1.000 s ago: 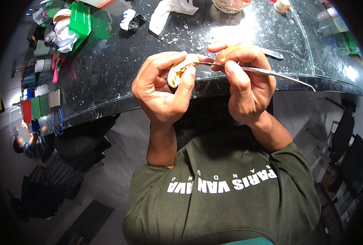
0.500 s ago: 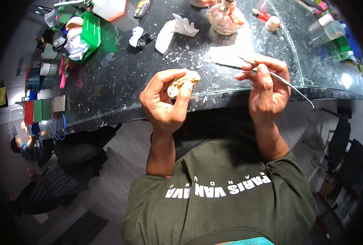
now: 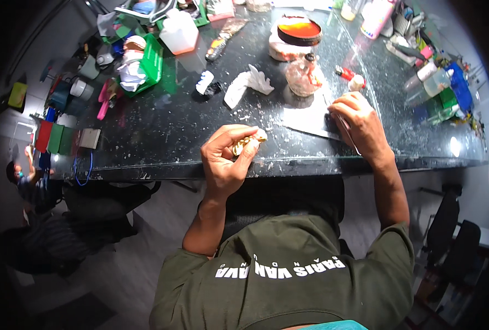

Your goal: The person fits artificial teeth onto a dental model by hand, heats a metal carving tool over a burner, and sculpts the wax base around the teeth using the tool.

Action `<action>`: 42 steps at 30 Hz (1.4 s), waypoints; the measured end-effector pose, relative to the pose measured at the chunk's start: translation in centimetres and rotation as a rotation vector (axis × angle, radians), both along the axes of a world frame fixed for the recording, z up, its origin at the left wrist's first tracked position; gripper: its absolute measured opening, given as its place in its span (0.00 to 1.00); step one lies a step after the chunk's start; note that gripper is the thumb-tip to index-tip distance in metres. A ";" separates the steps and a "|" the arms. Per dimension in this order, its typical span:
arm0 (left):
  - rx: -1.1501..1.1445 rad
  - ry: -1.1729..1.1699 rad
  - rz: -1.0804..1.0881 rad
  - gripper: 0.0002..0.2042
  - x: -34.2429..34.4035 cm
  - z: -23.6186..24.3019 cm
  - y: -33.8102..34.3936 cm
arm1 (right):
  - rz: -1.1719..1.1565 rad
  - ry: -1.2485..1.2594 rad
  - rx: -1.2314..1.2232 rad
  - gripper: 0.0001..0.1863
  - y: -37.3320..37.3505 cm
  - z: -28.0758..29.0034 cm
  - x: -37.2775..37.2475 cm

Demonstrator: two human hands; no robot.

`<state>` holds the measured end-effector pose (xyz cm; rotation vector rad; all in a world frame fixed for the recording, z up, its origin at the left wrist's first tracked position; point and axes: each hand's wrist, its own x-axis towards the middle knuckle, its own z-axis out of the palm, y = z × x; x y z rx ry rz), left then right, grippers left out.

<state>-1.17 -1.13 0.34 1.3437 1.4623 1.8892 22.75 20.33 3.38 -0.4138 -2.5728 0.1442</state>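
Note:
Closed around a small pale-yellow dental cast (image 3: 238,147), my left hand (image 3: 221,160) is just above the near table edge. My right hand (image 3: 365,127) grips a thin metal dental carver (image 3: 350,136), back of the hand up, over the right end of a white sheet (image 3: 306,122). One end of the carver points back toward the table edge; the fingers hide its other end. Just beyond the sheet is a round glass burner (image 3: 304,80) with a dark top. A small red item (image 3: 343,73) and a white-capped piece (image 3: 356,83) lie beyond my right hand.
Crumpled white tissue (image 3: 248,87) and a small white-and-black piece (image 3: 205,83) lie beyond my left hand. A green basket (image 3: 155,61) holding casts, a jug (image 3: 178,34) and an orange-filled round dish (image 3: 299,31) stand farther back. Another person (image 3: 31,184) is at far left.
The view has tilted, showing more of the table's far side. My right hand has moved forward to the sheet and turned palm down with the carver. My left hand keeps the cast.

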 end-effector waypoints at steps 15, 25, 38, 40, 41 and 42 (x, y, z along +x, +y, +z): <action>-0.387 0.132 -0.362 0.10 -6.2 5.0 7.5 | 0.045 -0.171 0.167 0.10 7.6 0.2 -2.7; -0.110 0.232 -0.309 0.10 -7.0 2.0 11.4 | 0.077 0.008 -0.534 0.39 5.6 3.7 -5.3; -0.139 0.310 -0.257 0.11 -9.0 1.6 10.5 | -0.022 0.112 -0.350 0.40 4.5 1.5 -7.5; -0.204 0.248 -0.270 0.11 -9.2 1.3 10.6 | -0.017 0.117 -0.332 0.38 4.9 1.4 -7.6; -0.195 0.230 -0.277 0.11 -9.1 1.1 10.8 | -0.041 0.091 -0.356 0.36 5.0 1.5 -7.4; -0.180 0.214 -0.284 0.12 -9.1 0.9 11.1 | -0.054 0.129 -0.357 0.34 5.0 1.4 -7.6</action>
